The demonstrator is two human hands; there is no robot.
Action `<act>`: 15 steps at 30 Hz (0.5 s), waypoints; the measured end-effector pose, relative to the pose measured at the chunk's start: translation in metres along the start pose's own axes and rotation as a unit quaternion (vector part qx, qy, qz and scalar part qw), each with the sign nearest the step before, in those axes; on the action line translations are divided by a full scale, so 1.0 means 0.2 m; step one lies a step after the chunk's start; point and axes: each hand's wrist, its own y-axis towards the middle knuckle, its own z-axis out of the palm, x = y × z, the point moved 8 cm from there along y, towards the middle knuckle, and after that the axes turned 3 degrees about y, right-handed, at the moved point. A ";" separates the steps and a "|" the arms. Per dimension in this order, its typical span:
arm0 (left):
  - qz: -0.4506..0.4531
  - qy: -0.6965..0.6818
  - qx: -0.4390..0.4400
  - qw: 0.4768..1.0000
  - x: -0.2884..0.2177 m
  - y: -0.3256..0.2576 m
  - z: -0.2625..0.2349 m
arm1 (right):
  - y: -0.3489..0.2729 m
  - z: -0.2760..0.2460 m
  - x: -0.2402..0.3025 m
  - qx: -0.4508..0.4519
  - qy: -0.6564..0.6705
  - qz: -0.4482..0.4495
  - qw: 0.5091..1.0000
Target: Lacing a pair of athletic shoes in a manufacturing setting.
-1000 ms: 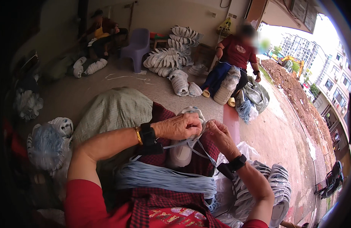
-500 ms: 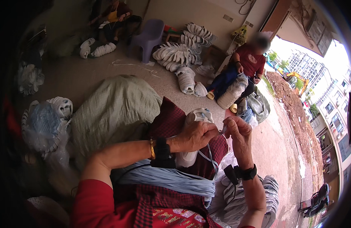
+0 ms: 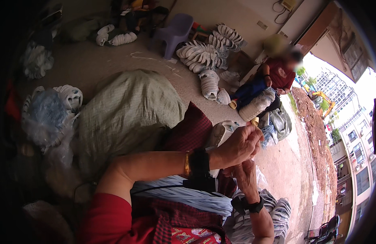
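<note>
- Left hand [image 3: 236, 148]: positioned over the near right part of the shoe upper; fingers bunched and pressed together at the tips. Whether a lace is pinched between them cannot be told.
- Right hand [image 3: 245, 179]: just below the left hand, fingers curled inward and partly hidden by it. Its grip cannot be determined.
- White shoe upper [image 3: 223, 131]: located on the lap against the dark red checked cloth [image 3: 188, 129]; its far end shows beyond the left hand, the remainder mostly covered by hand and wrist.
- Change noted: a moment earlier the hands met side by side at the fingertips; the right hand now sits lower and nearer the body, the left above it. The lace strand seen hanging beside the upper is no longer distinguishable.
- Assessment: the handling of the upper and its lace appears unfinished, with both hands engaged close together.
- Supply: a bundle of pale blue laces [image 3: 181, 194] lies across the lap, near side.
- Surroundings: stacked uppers [image 3: 277, 215] at near right; a grey-green sack [image 3: 131, 116] at left; a co-worker [image 3: 280, 75] seated at far right.
</note>
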 end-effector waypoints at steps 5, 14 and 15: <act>-0.005 0.016 -0.005 1.000 -0.04 -0.04 -0.05 | 0.01 0.09 0.06 0.121 -0.105 0.090 0.983; -0.060 -0.001 -0.017 0.998 0.01 -0.03 -0.08 | 0.07 0.13 0.03 0.024 -0.101 -0.046 0.994; -0.056 -0.004 -0.021 0.998 -0.02 -0.03 -0.09 | 0.08 0.14 0.07 0.031 -0.141 -0.088 0.986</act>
